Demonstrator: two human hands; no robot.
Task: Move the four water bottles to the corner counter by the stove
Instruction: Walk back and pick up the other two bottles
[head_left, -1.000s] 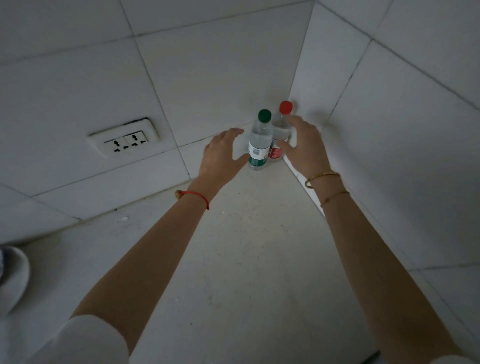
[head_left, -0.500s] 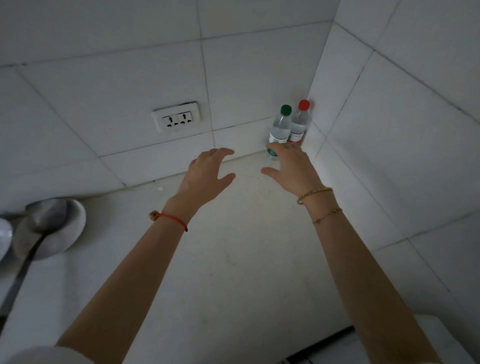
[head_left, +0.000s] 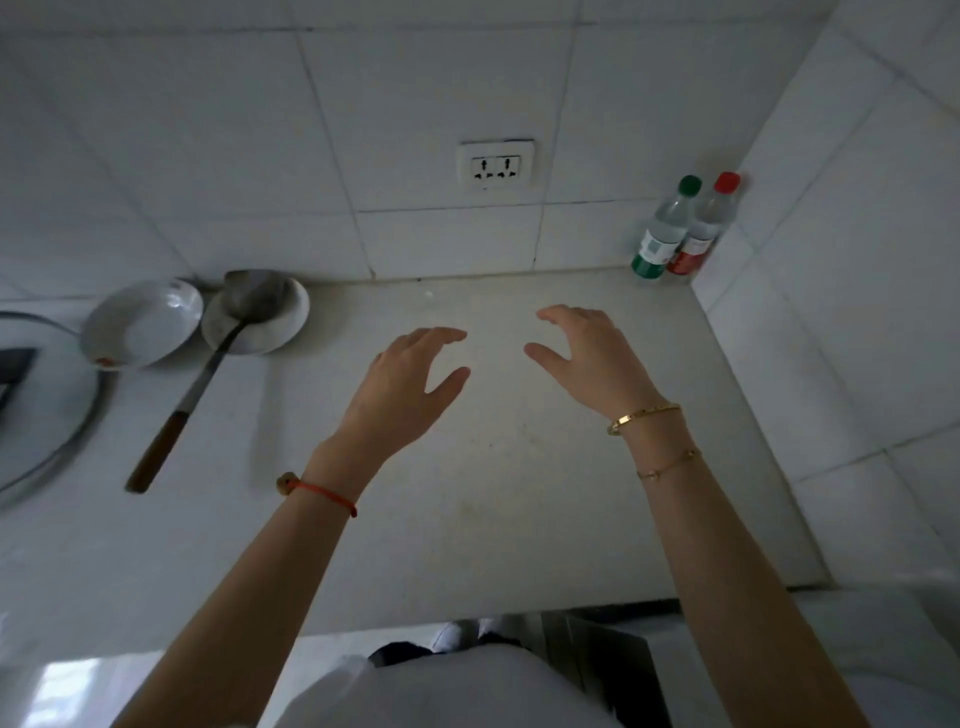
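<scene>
Two clear water bottles stand upright, side by side, in the far right corner of the white counter (head_left: 519, 467). The green-capped bottle (head_left: 665, 231) is on the left and the red-capped bottle (head_left: 706, 228) is tight against the wall corner. My left hand (head_left: 400, 389) and my right hand (head_left: 592, 358) hover over the middle of the counter, both with fingers spread and nothing in them, well short of the bottles. No other bottles are in view.
Two white dishes (head_left: 143, 322) sit at the back left, one holding a metal ladle (head_left: 208, 364) with a wooden handle. A stove edge (head_left: 47, 405) shows at far left. A wall socket (head_left: 496, 166) is on the tiled back wall.
Both hands have let go of the two bottles and drawn back from the corner toward me. The view has pulled away, bringing the dishes, ladle and counter's front edge into sight.
</scene>
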